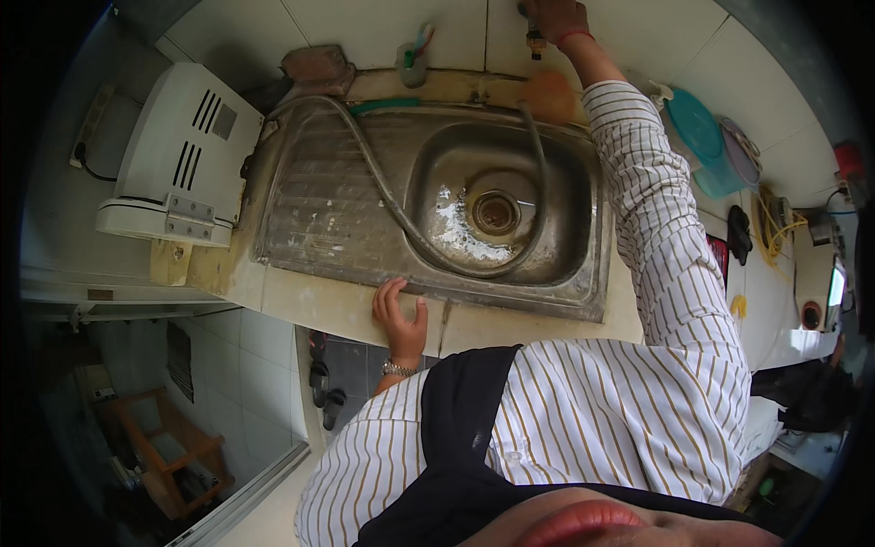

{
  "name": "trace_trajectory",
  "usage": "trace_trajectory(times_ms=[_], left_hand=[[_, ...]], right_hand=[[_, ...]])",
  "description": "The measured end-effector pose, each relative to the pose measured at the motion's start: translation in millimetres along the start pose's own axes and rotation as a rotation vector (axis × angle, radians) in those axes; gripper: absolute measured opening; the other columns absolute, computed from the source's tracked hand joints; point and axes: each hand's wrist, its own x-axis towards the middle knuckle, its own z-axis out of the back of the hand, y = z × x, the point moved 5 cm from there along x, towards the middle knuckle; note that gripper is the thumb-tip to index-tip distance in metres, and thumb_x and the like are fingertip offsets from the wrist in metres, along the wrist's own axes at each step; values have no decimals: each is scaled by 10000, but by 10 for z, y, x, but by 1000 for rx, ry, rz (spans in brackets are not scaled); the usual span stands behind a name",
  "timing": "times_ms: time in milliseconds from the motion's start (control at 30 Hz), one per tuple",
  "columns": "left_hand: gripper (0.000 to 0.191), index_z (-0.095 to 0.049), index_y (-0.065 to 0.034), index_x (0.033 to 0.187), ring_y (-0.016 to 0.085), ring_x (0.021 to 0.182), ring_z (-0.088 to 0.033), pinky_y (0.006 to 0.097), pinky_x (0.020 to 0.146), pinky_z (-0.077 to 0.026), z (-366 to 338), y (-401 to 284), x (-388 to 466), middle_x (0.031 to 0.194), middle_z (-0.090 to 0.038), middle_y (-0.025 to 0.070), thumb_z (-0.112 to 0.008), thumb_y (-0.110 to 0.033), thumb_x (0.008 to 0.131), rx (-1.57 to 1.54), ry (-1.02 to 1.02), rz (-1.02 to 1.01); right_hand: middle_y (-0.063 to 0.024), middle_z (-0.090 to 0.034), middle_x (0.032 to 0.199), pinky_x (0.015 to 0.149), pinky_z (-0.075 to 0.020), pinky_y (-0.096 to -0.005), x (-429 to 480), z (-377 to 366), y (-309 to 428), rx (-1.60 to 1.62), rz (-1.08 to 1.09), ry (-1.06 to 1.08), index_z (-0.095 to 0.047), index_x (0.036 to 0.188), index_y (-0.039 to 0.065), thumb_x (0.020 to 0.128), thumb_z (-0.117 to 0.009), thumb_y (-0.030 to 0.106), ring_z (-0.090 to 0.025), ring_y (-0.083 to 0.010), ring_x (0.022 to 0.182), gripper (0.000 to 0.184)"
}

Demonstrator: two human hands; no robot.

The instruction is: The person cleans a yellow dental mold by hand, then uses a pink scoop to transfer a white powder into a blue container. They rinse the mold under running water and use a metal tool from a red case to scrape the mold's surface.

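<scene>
My right hand (555, 20) reaches up to the wall and grips the tap (536, 45), partly cut off by the top of the view. Below it lies the stainless steel sink (472, 270), whose basin is stained around the round drain (497, 212). A grey hose (383, 181) runs from the back left, over the ribbed drainboard (321, 198), and loops through the basin. Its end stands up near the back rim. My left hand (400, 318) rests on the tiled front edge of the counter (342, 311), thumb apart from the fingers, with nothing in it.
A white vented appliance (188, 143) stands at the left. Behind the sink are a brick-like block (318, 68), a cup with toothbrushes (412, 65) and a blurred orange object (549, 96). Teal plastic containers (694, 123) and yellow cords (772, 225) are at the right.
</scene>
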Motion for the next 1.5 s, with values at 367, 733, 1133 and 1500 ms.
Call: trace_trajectory(times_ms=[367, 733, 1133, 1500], left_hand=[[359, -506, -50, 1105, 299, 1148, -432, 438, 971, -292, -76, 81, 37, 1157, -514, 100, -628, -133, 777, -6, 43, 36], [309, -552, -91, 1094, 269, 1188, -425, 428, 979, -268, -100, -378, 598, 1205, -536, 49, -608, -200, 811, 43, 39, -147], [380, -531, -123, 1219, 287, 1049, -562, 395, 848, -469, -1720, -2630, 4305, 1150, -579, 169, -514, -252, 862, 315, 22, -936], [185, -637, -73, 840, 327, 826, -585, 436, 731, -469, -2098, -2691, 4646, 818, -607, 148, -545, -233, 840, 348, 76, -916]], right_hand=[[-146, -613, 951, 835, -510, -307, -1311, -1157, -233, 1938, -1188, 380, -549, 1017, -43, 918, -446, 80, -602, -240, 905, 189], [-180, -561, 1165, 918, -499, -298, -1060, -778, -470, 1854, -1123, 500, -478, 1163, -82, 957, -403, 85, -573, -223, 1051, 275], [-198, -507, 1223, 997, -448, -312, -994, -903, -363, 2038, -1121, 597, -434, 1202, -108, 966, -382, 104, -517, -258, 1141, 322], [-187, -539, 1171, 947, -490, -278, -909, -988, -450, 1931, -1051, 594, -465, 1156, -90, 954, -385, 50, -555, -239, 1091, 258]])
